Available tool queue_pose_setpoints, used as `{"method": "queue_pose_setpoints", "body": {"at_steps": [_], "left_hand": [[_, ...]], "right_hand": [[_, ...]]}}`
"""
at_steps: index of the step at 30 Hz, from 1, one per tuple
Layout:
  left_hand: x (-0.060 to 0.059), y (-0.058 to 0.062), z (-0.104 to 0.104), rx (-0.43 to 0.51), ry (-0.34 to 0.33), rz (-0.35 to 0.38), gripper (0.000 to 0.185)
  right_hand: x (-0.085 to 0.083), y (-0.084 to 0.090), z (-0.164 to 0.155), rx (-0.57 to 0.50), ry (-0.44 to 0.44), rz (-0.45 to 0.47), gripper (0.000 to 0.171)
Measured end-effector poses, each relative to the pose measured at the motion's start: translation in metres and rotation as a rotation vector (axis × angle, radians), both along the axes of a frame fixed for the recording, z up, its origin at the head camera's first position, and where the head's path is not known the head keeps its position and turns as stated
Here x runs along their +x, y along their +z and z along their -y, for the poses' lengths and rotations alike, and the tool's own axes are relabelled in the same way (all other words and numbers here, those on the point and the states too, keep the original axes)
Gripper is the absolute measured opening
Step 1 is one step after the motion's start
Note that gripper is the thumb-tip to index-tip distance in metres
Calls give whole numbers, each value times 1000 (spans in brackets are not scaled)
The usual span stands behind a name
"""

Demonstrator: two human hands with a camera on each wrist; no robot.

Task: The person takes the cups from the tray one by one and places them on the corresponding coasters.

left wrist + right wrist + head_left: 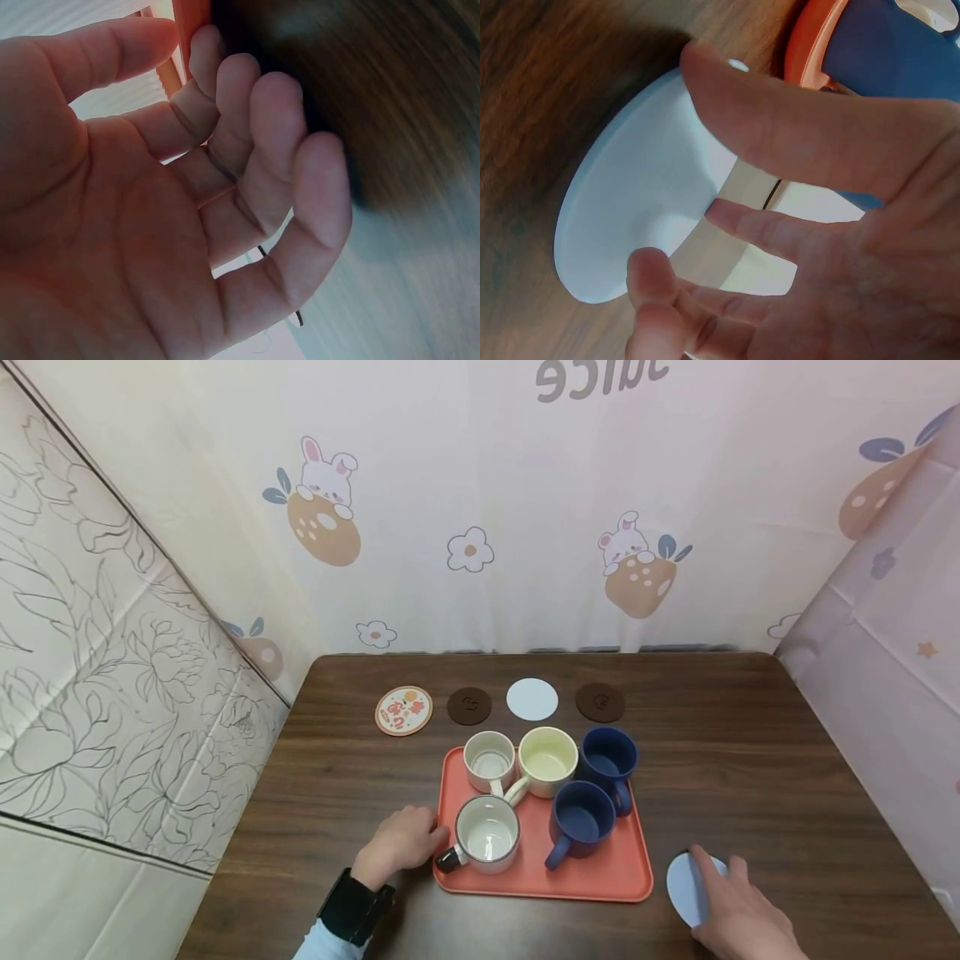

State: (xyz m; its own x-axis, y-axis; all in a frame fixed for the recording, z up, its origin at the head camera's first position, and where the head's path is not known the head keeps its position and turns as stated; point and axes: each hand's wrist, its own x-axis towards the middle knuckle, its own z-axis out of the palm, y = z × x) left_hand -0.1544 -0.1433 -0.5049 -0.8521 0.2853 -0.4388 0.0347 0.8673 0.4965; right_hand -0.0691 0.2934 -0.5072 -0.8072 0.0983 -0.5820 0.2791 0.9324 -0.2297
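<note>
My left hand (pixel 401 841) grips the left rim of the coral tray (pixel 536 883). In the left wrist view the thumb and curled fingers (pixel 277 112) meet the tray's edge. On the tray stand a white mug with a dark handle (pixel 487 835), a small off-white mug (pixel 490 760), a pale yellow mug (pixel 549 760) and two navy mugs (pixel 581 818). To the right of the tray, my right hand (pixel 738 910) holds a round pale blue coaster (pixel 684 889) low over the table, its thumb and fingers spread at the rim. Whether the coaster touches the wood is hard to tell.
Behind the tray lies a row of round coasters: a floral one (pixel 404 710), a brown one (pixel 469 706), a white one (pixel 532 699) and another brown one (pixel 600 702). The dark wooden table (pixel 750 760) meets a printed curtain (pixel 525 610) at its back.
</note>
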Motion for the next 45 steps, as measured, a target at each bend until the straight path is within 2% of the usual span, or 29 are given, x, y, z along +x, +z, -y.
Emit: {"method": "queue_pose_setpoints", "body": {"at_steps": [5, 8, 11, 12, 15, 20, 28, 34, 38, 45], "left_hand": [[-2, -5, 2, 28, 2, -24, 27], [-7, -21, 7, 36, -19, -20, 27], [-7, -23, 8, 41, -24, -23, 26], [-6, -23, 8, 44, -19, -15, 25], [-2, -8, 2, 48, 7, -12, 22], [1, -7, 1, 49, 17, -18, 21], [0, -8, 1, 41, 15, -20, 22], [-1, -8, 2, 44, 11, -14, 22], [-2, -8, 3, 42, 12, -14, 22], [-1, -8, 3, 58, 15, -20, 20]], "right_hand": [[-3, 1, -2, 6, 17, -4, 99], [-4, 0, -5, 0, 21, -16, 99], [-4, -3, -8, -4, 33, -55, 100], [-4, -4, -9, -2, 36, -71, 100], [-3, -6, -10, -1, 47, -141, 98], [-6, -6, -9, 3, 35, -209, 91], [-16, -5, -11, 16, 3, -182, 88], [-7, -6, -10, 60, -28, -164, 90], [-4, -6, -10, 53, -43, -180, 83], [-17, -8, -15, 38, -45, -212, 79]]}}
